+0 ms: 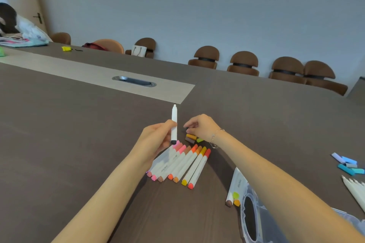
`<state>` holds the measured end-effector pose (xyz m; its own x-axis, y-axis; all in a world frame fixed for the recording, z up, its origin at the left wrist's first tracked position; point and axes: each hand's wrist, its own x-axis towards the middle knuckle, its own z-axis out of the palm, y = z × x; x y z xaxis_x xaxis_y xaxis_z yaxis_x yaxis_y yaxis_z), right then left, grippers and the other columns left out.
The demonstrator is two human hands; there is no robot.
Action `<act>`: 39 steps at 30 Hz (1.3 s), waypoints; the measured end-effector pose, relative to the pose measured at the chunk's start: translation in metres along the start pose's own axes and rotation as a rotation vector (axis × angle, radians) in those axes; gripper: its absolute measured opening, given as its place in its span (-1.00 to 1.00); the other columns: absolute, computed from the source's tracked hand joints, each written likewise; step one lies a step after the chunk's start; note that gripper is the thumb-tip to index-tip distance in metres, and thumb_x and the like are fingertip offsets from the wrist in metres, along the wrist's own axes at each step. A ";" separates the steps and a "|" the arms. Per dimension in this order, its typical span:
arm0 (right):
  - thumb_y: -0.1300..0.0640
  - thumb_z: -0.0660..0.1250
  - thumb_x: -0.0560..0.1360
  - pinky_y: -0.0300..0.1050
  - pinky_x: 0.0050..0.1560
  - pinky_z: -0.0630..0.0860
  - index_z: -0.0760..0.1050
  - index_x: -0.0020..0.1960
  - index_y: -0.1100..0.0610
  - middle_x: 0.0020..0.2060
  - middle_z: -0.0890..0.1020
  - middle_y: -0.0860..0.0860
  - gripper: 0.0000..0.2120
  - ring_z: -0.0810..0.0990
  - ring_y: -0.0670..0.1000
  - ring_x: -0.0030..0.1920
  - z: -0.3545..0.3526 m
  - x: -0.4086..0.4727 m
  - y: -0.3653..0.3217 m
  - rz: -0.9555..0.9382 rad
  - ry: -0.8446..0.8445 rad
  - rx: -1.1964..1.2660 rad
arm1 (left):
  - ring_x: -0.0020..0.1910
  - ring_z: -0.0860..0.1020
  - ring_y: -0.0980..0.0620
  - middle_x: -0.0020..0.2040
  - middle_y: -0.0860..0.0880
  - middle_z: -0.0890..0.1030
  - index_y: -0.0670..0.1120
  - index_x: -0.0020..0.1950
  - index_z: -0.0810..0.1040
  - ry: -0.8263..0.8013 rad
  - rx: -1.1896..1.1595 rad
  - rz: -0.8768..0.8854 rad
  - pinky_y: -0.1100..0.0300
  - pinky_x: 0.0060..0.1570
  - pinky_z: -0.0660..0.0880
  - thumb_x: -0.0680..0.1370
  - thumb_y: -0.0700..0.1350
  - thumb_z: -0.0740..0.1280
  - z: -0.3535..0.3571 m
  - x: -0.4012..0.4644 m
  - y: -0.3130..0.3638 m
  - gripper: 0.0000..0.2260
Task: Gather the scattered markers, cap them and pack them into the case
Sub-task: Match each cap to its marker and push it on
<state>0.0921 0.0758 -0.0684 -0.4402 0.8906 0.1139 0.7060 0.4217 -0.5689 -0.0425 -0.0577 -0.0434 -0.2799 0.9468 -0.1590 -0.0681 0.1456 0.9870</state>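
From the head camera, your left hand [156, 140] pinches a white marker [174, 124] about upright above the table [79, 134], uncapped, its dark end pointing down. Your right hand [201, 127] is just beside it, fingers curled and closed on a small dark cap [186, 129], with loose caps [192, 138] in orange, brown and green lying on the table under it. Below your hands a row of capped markers [183, 163] lies side by side, touching, in pinks, browns, oranges and yellow. To the right, partly under your right forearm, three more markers [234, 189] rest against the clear case [254, 219], which lies at the near table edge. Further right lie blue caps [347, 165] and, near them, a bunch of white uncapped markers [355, 193]. Brown chairs [245, 63] line the far wall.
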 end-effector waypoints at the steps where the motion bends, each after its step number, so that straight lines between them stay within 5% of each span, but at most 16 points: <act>1: 0.20 0.33 0.51 -0.23 0.11 0.46 0.61 0.10 0.12 0.05 0.63 0.01 -0.81 0.53 -0.08 0.01 -0.005 -0.006 -0.001 0.012 0.072 0.075 | -0.38 0.45 0.11 -0.33 -0.06 0.58 -0.15 -0.22 0.57 0.013 -0.008 0.006 0.27 -0.26 0.48 0.54 -0.07 0.32 0.002 0.000 -0.001 -0.80; 5: 0.21 0.35 0.50 -0.18 0.08 0.52 0.59 0.11 0.14 0.07 0.63 0.04 -0.81 0.59 -0.01 0.09 -0.036 -0.042 0.006 0.179 0.244 0.696 | -0.22 0.50 0.02 -0.11 -0.11 0.69 -0.11 -0.09 0.67 -0.121 0.125 0.041 0.18 -0.11 0.50 0.53 -0.02 0.35 0.010 -0.004 -0.006 -0.81; 10: 0.20 0.32 0.53 -0.15 0.13 0.52 0.54 0.13 0.15 0.07 0.65 0.10 -0.81 0.63 0.01 0.10 -0.064 -0.092 0.027 0.234 0.208 1.183 | -0.40 0.48 0.29 -0.12 0.09 0.70 -0.03 -0.04 0.69 -0.410 0.344 0.130 0.36 -0.22 0.46 0.55 -0.03 0.33 0.026 -0.027 -0.008 -0.84; 19: 0.14 0.33 0.52 -0.13 0.19 0.52 0.53 0.21 0.22 0.08 0.65 0.10 -0.71 0.61 0.01 0.13 -0.056 -0.119 0.029 0.245 0.157 1.130 | -0.21 0.55 0.19 -0.15 0.08 0.71 0.00 -0.04 0.68 -0.437 0.360 0.167 0.37 -0.32 0.45 0.55 -0.06 0.34 0.039 -0.038 -0.014 -0.88; 24: 0.14 0.35 0.51 -0.16 0.15 0.54 0.54 0.20 0.21 0.08 0.65 0.09 -0.71 0.63 -0.01 0.09 -0.063 -0.119 0.030 0.263 0.245 1.164 | -0.21 0.56 0.22 -0.15 0.09 0.71 0.00 -0.01 0.67 -0.434 0.365 0.152 0.39 -0.34 0.45 0.55 -0.06 0.33 0.038 -0.036 -0.014 -0.87; 30: 0.14 0.32 0.51 -0.18 0.12 0.55 0.54 0.20 0.18 0.07 0.65 0.07 -0.72 0.63 -0.01 0.10 -0.063 -0.123 0.026 0.244 0.160 1.051 | -0.33 0.54 0.29 -0.17 0.09 0.71 0.00 -0.04 0.67 -0.427 0.363 0.151 0.42 -0.39 0.44 0.55 -0.07 0.34 0.039 -0.034 -0.015 -0.88; 35: 0.17 0.32 0.51 -0.16 0.09 0.57 0.58 0.12 0.17 0.03 0.66 0.09 -0.79 0.65 0.02 0.04 -0.057 -0.124 0.020 0.205 0.172 0.930 | -0.32 0.49 0.19 -0.14 0.07 0.71 -0.02 -0.02 0.69 -0.442 0.402 0.123 0.36 -0.24 0.48 0.54 -0.04 0.34 0.042 -0.034 -0.019 -0.85; 39: 0.22 0.25 0.56 -0.19 0.06 0.58 0.55 0.14 0.20 0.05 0.65 0.13 -0.80 0.64 0.03 0.07 -0.055 -0.122 0.013 0.160 0.126 0.988 | -0.08 0.56 0.10 -0.01 -0.07 0.67 -0.13 0.05 0.67 -0.467 0.215 -0.013 0.27 -0.02 0.51 0.56 -0.11 0.32 0.042 -0.036 -0.019 -0.83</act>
<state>0.1853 -0.0180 -0.0454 -0.2787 0.9599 0.0301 -0.0494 0.0170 -0.9986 0.0093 -0.0820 -0.0551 0.1805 0.9646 -0.1923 0.1435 0.1676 0.9754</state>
